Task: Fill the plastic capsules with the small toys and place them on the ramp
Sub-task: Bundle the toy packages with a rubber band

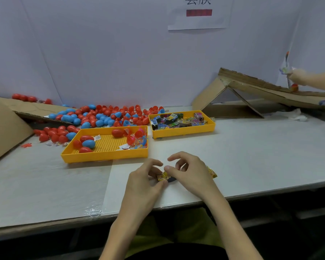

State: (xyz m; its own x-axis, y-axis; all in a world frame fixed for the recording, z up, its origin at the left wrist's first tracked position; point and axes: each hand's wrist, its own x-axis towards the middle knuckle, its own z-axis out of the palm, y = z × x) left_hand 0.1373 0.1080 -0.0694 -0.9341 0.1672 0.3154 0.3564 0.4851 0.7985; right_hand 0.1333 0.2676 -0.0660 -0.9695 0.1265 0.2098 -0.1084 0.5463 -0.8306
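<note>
My left hand (144,182) and my right hand (190,170) meet over the table's front middle, both pinching a small yellow toy packet (162,176) with a dark piece under it. A second yellow packet (212,173) sticks out behind my right hand. A yellow tray (105,152) holds a few red and blue egg capsules (87,142) and small toys. Another yellow tray (184,132) is full of packeted toys (176,120). The cardboard ramp (261,87) stands at the back right.
A heap of red and blue capsules (101,117) lies behind the trays. A cardboard slope (6,126) rises at the left. Another person's hand (308,76) reaches over the ramp's right end near a capsule (294,87). A white wall backs the table.
</note>
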